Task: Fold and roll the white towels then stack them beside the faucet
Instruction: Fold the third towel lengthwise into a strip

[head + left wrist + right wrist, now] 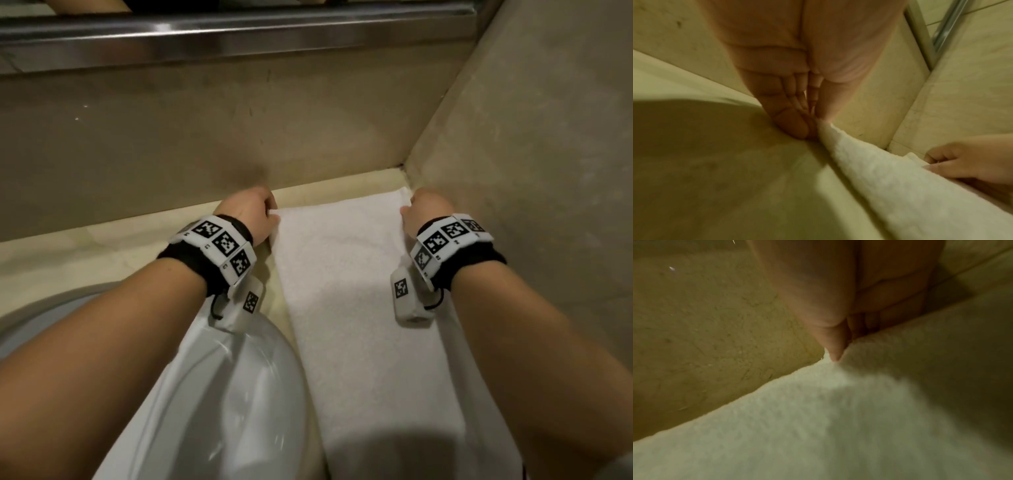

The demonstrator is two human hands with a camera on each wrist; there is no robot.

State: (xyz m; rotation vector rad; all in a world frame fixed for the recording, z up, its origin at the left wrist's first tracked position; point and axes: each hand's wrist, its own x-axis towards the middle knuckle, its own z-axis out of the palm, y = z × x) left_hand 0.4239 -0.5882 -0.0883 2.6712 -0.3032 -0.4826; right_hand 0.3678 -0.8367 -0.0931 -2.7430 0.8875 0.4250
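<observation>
Only coded square markers show, no readable writing. Left hand [255, 214] and right hand [430, 209] each pinch a far corner of the white towel [346, 274] on the table [68, 253].

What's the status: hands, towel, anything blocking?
Left hand and right hand pinch far corners of towel. Towel flat on counter, unrolled. Nothing blocking.

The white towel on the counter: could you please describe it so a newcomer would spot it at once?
Start at the white sink basin; just right of it, on the beige counter, a long folded white towel runs back into the wall corner. It is the only fluffy thing there, its far corners pinched by the left hand and right hand.
</observation>
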